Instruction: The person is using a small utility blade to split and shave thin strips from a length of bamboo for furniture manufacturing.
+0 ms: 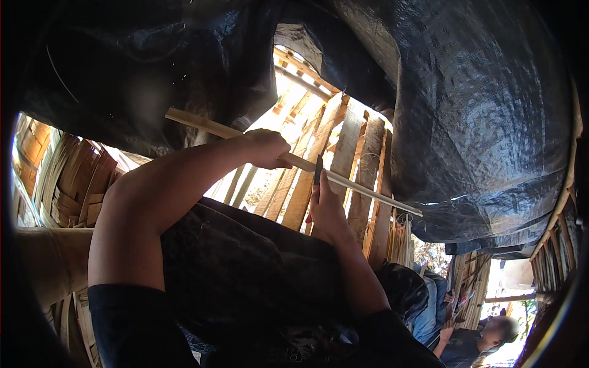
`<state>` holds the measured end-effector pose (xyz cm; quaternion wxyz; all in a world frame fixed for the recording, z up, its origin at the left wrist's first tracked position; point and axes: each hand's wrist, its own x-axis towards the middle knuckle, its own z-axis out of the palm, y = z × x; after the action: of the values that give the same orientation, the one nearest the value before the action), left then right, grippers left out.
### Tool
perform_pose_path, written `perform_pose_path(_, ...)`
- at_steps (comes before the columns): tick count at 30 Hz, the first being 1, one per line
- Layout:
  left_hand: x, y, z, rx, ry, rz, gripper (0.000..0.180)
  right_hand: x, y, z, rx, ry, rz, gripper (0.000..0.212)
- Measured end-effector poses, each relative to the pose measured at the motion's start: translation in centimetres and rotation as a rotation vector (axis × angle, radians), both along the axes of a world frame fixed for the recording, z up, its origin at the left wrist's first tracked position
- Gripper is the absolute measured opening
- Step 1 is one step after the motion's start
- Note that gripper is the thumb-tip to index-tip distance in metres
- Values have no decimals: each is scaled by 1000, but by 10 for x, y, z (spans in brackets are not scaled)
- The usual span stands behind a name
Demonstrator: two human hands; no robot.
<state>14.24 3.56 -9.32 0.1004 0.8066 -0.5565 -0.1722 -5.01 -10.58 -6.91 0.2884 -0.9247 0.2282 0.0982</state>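
A long, pale strip of split bamboo slants across the middle, from upper left down to the right. My left hand is closed around it, left of the knife. In my right hand is a knife, its dark blade pointing up and crossing the strip. A bit of red shows by that hand's fingers, probably the handle, which is mostly hidden. The blade meets or overlaps the strip; whether it cuts in cannot be made out.
Black plastic sheeting hangs at the top and right. Wooden slats stand beyond my hands, brightly backlit. Woven bamboo and a thick pole are at left. Another person sits at lower right. Dark cloth lies below my arms.
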Motion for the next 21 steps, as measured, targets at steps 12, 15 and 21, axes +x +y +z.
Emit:
perform_pose_path(12,-6,0,5,-14,-42,18,52,-5,0,3,-36,-21,28,55)
perform_pose_path(15,-9,-2,7,-20,-70,17,52,6,-10,-7,-49,-27,14,56)
perform_pose_path(21,-14,2,5,3,-84,48,50,2,-5,4,-1,37,-7,57)
